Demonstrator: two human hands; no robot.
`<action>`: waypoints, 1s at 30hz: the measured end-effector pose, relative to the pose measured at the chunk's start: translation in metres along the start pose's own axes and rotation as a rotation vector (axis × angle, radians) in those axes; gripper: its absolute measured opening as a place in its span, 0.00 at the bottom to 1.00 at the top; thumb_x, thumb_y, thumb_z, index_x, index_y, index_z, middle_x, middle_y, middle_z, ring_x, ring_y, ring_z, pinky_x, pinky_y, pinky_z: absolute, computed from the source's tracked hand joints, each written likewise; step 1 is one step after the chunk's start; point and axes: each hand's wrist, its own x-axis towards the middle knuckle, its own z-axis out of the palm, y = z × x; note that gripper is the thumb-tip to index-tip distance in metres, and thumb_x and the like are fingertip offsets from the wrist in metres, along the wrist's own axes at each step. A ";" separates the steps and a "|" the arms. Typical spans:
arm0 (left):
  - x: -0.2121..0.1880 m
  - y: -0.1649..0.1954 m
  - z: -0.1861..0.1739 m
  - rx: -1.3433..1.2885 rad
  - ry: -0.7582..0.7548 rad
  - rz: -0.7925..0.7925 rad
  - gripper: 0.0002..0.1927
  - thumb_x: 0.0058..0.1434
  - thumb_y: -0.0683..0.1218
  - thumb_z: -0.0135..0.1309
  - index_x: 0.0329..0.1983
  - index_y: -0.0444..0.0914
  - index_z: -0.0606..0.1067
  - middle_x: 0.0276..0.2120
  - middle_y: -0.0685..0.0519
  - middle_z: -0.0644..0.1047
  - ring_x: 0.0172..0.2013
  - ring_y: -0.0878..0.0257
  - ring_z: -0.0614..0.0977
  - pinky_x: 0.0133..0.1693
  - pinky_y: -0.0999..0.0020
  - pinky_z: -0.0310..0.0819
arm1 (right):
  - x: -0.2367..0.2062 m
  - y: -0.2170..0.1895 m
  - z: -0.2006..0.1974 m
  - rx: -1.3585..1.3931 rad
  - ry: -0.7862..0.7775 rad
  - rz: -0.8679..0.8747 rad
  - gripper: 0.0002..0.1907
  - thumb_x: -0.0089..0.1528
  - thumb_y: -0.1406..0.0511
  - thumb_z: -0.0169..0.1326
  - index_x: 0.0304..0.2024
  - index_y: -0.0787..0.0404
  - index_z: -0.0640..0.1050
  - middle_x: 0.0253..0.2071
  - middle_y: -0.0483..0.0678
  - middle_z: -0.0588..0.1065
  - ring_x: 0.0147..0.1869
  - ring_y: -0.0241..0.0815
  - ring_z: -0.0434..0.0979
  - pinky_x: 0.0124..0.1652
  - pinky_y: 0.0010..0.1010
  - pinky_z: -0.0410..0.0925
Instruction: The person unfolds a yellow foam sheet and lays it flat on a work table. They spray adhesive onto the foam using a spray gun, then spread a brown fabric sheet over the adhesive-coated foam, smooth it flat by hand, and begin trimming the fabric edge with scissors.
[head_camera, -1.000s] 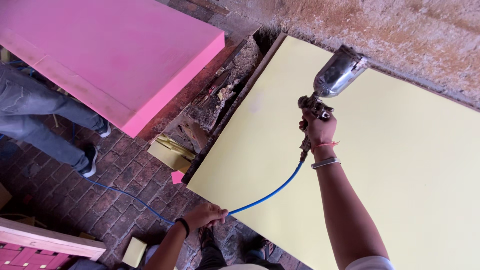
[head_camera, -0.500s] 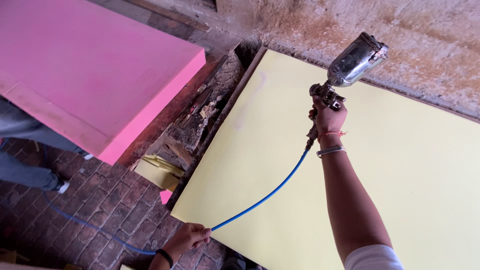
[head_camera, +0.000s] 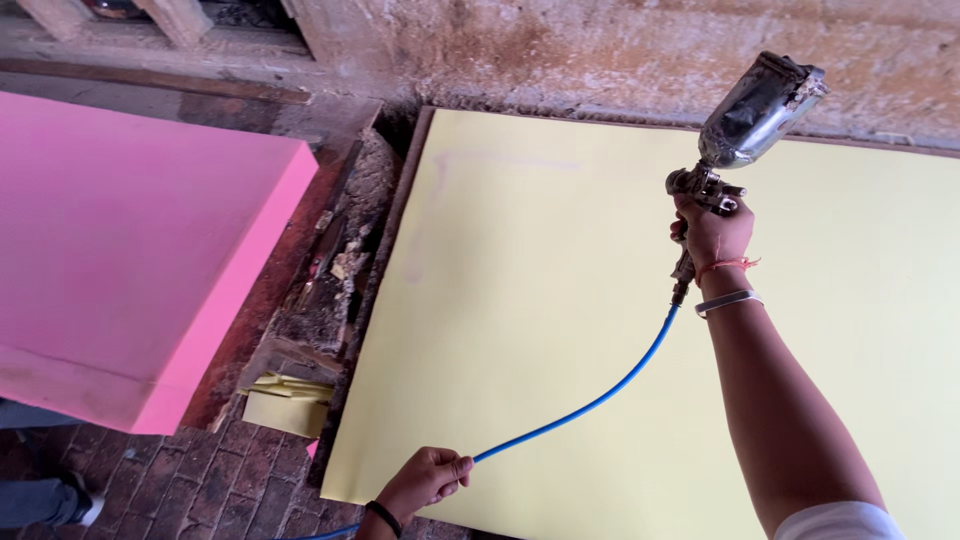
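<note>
Right hand (head_camera: 712, 232): grip clenched around the handle of the spray gun (head_camera: 745, 130), arm raised and extended over the work surface.
Spray gun: metal body with a metal cup on top, tilted up and to the right; nozzle side faces the upper part of the yellow foam sheet (head_camera: 560, 300). No spray mist can be made out.
Left hand (head_camera: 425, 480): grip closed on the blue air hose (head_camera: 590, 405), low in the view, near the sheet's lower left edge.
Blue air hose: runs in a curve from the gun handle down to the left hand, held above the sheet surface.
Yellow foam sheet: lies flat, its far edge against the rough wall (head_camera: 600, 50); a faint outline shows near its upper left corner.
Step in hand (judgement): spray pass over the sheet, gun positioned at the far right area.
Next move calls for (judgement): steady gun height, even travel across the sheet, hose kept lifted off the surface.
Surroundings: pink foam block (head_camera: 130, 260) to the left, debris-filled gap (head_camera: 340, 270) between, brick floor (head_camera: 220, 480) below.
</note>
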 end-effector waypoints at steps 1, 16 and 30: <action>0.004 0.007 0.013 0.007 0.036 0.002 0.20 0.67 0.55 0.57 0.26 0.37 0.76 0.14 0.61 0.65 0.15 0.73 0.61 0.19 0.76 0.52 | 0.006 0.001 -0.017 0.007 0.007 -0.004 0.08 0.61 0.70 0.64 0.40 0.66 0.79 0.31 0.45 0.78 0.25 0.34 0.77 0.25 0.26 0.71; 0.083 0.079 0.339 0.112 0.241 0.014 0.24 0.64 0.57 0.59 0.23 0.33 0.77 0.12 0.60 0.62 0.16 0.71 0.60 0.20 0.73 0.53 | 0.136 0.019 -0.352 0.004 0.109 -0.032 0.09 0.60 0.69 0.62 0.42 0.65 0.78 0.30 0.45 0.78 0.24 0.35 0.77 0.23 0.26 0.70; 0.178 0.079 0.513 0.193 0.072 -0.050 0.21 0.66 0.58 0.58 0.26 0.38 0.77 0.14 0.62 0.62 0.15 0.74 0.57 0.19 0.75 0.48 | 0.184 0.023 -0.581 -0.017 0.314 -0.056 0.08 0.61 0.69 0.63 0.41 0.66 0.80 0.31 0.45 0.78 0.25 0.34 0.76 0.24 0.26 0.70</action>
